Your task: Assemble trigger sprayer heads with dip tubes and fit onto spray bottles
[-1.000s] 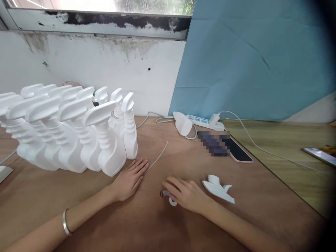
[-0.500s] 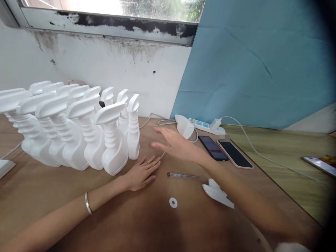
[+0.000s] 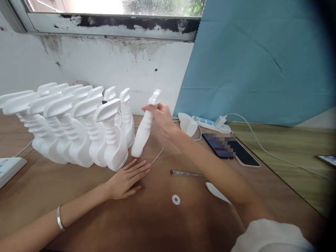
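Right hand [image 3: 163, 119] gripping plain white bottle [image 3: 142, 135], left hand [image 3: 125, 182] flat

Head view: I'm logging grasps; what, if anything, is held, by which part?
The right hand holds a white plastic spray bottle by its neck, near the top; the left hand lies open, gripping nothing.

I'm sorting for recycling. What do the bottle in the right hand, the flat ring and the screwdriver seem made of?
Bottle: probably plastic, opaque white with a soft sheen and smooth ridges.
Flat ring: matt white, perhaps plastic or foam; too small to tell.
Screwdriver: the see-through handle suggests clear plastic; the thin shaft is likely metal.
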`<state>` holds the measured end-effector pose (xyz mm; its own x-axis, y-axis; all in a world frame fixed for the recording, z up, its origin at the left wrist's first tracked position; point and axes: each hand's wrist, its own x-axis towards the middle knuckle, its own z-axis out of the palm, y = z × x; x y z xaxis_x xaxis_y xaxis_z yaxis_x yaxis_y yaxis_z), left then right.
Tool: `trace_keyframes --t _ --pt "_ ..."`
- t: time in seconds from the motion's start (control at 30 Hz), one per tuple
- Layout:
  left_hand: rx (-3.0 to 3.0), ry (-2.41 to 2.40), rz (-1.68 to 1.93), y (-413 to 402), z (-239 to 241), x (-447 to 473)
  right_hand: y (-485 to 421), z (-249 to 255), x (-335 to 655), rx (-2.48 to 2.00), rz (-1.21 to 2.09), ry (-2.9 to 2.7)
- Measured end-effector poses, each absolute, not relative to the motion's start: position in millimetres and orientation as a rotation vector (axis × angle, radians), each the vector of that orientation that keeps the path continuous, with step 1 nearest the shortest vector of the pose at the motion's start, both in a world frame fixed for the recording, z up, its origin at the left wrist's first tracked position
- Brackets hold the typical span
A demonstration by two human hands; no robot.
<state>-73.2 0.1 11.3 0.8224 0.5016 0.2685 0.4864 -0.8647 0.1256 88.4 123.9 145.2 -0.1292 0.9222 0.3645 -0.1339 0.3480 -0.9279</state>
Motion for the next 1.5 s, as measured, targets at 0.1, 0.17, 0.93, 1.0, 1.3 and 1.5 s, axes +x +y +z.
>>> trace_keyframes --t 0.1,0.17,0.93,1.0,1.3,1.5 --pt "3.064 1.045 0.938 -1.9 7.0 -60.1 110.2 158.8 114.0 -0.736 1.006 -1.099" --pt "3.028 1.263 1.237 4.2 10.0 -46.6 95.7 168.4 130.7 -0.689 1.007 -0.938" --pt "0.874 0.917 0.914 -5.4 59.8 20.4 62.6 154.1 226.8 -0.734 1.186 -0.666" --pt "1.203 0.894 1.160 -9.2 56.2 17.6 66.9 152.6 231.8 -0.732 1.151 -0.593" --pt "2.121 0.861 1.371 -3.6 53.6 11.6 66.6 153.2 241.4 -0.783 1.025 -0.806" --pt "1.222 0.783 1.117 -9.9 56.0 29.5 73.9 158.7 247.5 -0.733 1.157 -0.626"
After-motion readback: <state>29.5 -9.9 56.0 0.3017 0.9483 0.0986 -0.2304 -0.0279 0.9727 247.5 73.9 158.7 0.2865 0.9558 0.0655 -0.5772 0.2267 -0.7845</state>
